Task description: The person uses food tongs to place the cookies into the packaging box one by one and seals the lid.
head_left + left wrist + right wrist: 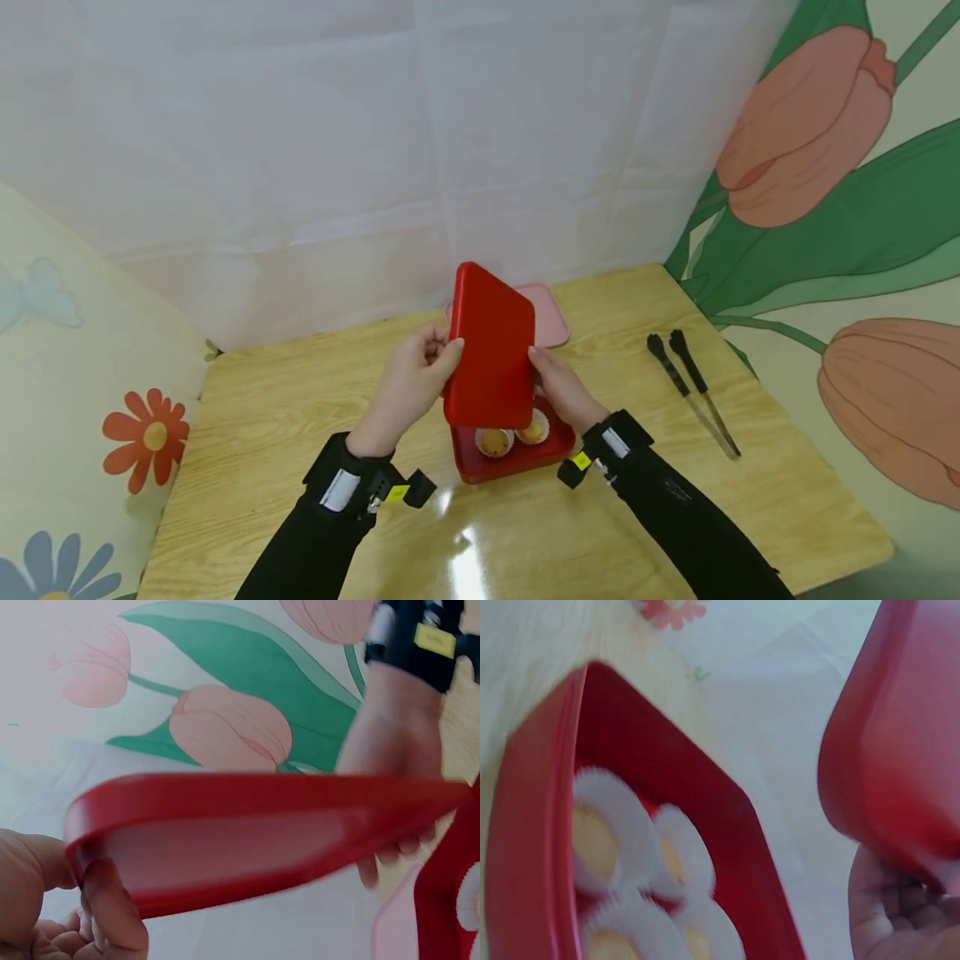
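A red rectangular lid (495, 350) is tilted up steeply above a red box (517, 472). My left hand (412, 379) pinches the lid's left edge, with the thumb on its outer face; the left wrist view shows the curled fingers (116, 907) on the hollow inner side. At the opposite edge my right hand (566, 387) grips the lid, thumb in front and other fingers mostly hidden behind it. Inside the box sit several small muffins (596, 844) in white paper cups. The lid covers part of the box in the head view.
Behind the lid, a pink tray or board (551, 321) lies on the wooden table (300, 392). Black-tipped metal tongs (693, 392) rest to the right. A white sheet (300, 167) hangs at the back, and flower-painted walls flank the table.
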The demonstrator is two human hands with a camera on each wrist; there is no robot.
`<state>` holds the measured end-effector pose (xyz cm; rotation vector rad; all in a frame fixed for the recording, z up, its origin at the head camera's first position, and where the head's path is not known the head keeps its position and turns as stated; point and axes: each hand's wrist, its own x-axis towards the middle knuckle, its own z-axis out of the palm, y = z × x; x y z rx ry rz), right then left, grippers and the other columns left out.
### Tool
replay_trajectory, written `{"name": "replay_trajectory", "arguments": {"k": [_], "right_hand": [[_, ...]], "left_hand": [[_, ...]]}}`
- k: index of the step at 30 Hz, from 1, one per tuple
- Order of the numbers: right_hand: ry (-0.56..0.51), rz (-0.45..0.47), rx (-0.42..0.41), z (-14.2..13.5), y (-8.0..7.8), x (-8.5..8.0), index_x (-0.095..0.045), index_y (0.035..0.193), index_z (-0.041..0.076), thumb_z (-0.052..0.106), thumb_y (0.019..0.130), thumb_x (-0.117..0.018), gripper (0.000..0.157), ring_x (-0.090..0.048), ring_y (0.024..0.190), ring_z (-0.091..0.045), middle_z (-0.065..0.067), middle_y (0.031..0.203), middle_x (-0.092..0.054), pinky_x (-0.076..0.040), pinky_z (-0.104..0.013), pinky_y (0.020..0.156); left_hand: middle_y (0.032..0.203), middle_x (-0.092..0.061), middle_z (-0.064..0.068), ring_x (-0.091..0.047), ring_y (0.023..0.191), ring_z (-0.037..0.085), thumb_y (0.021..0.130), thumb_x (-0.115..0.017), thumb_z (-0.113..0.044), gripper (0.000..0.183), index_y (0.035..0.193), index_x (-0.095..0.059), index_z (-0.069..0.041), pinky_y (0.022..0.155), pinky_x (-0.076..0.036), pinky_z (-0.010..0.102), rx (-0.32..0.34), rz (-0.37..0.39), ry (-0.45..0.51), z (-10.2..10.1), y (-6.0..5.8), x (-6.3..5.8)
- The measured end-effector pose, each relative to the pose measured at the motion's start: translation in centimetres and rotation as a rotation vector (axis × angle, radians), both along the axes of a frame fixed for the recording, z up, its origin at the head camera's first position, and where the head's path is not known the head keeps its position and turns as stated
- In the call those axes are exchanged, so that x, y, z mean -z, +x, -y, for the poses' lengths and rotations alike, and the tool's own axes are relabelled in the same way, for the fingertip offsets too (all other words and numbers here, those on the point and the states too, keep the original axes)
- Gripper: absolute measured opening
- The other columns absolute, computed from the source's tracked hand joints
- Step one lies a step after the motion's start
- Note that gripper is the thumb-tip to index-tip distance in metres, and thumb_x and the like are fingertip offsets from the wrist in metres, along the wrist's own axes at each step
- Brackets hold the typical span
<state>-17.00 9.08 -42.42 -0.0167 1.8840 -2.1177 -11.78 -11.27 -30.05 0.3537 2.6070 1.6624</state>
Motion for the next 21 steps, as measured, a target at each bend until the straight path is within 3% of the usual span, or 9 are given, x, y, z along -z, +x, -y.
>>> {"name": "replay_trajectory", "arguments": {"k": [3,7,13,16,21], "right_hand": [[0.209,-0.081,0.018,-1.5,-0.1,-0.6,-0.037,0.137,-0.002,0.031,0.099,-0.036,0.051,-0.05,0.115,-0.025,-0.02,0.132,-0.048,-0.045,-0.037,0.092],[0.419,-0.198,-0.001,-3.1,-0.3,-0.9,-0.046,0.13,-0.004,0.031,0.098,-0.038,0.048,-0.055,0.094,-0.021,-0.021,0.113,-0.057,-0.047,-0.028,0.076],[0.591,-0.292,-0.067,-4.3,-0.4,-1.4,-0.043,0.134,0.0,0.03,0.097,-0.043,0.048,-0.049,0.066,-0.018,-0.012,0.078,-0.054,-0.042,-0.027,0.059],[0.675,-0.317,-0.08,-4.4,-0.5,-1.6,-0.047,0.129,0.005,0.03,0.096,-0.045,0.042,-0.045,0.059,-0.018,-0.007,0.069,-0.047,-0.039,-0.028,0.053],[0.8,-0.359,-0.121,-4.3,-0.6,-1.3,-0.054,0.12,0.005,0.027,0.095,-0.047,0.034,-0.046,0.057,-0.016,-0.005,0.066,-0.048,-0.04,-0.027,0.052]], "left_hand": [[0.068,-0.052,0.009,-0.051,0.054,0.019,0.094,-0.05,-0.019,0.017,0.089,-0.052,-0.003,0.053,-0.049,0.032,-0.013,0.028,-0.024,0.8,-0.2,0.8],[0.068,-0.052,0.01,-0.051,0.055,0.02,0.094,-0.049,-0.019,0.018,0.099,-0.054,-0.002,0.056,-0.049,0.034,-0.024,0.063,-0.063,1.4,-0.5,1.9],[0.067,-0.054,0.009,-0.052,0.054,0.017,0.095,-0.046,-0.019,0.035,0.126,-0.051,-0.003,0.053,-0.046,0.028,-0.083,0.096,-0.143,2.0,-1.0,4.3],[0.064,-0.055,0.007,-0.052,0.052,0.015,0.095,-0.046,-0.02,0.034,0.124,-0.054,-0.005,0.05,-0.044,0.027,-0.112,0.101,-0.203,2.2,-1.1,5.7],[0.057,-0.053,0.005,-0.05,0.047,0.013,0.094,-0.048,-0.019,0.026,0.11,-0.062,-0.004,0.046,-0.04,0.026,-0.16,0.079,-0.265,2.1,-1.0,8.1]]}}
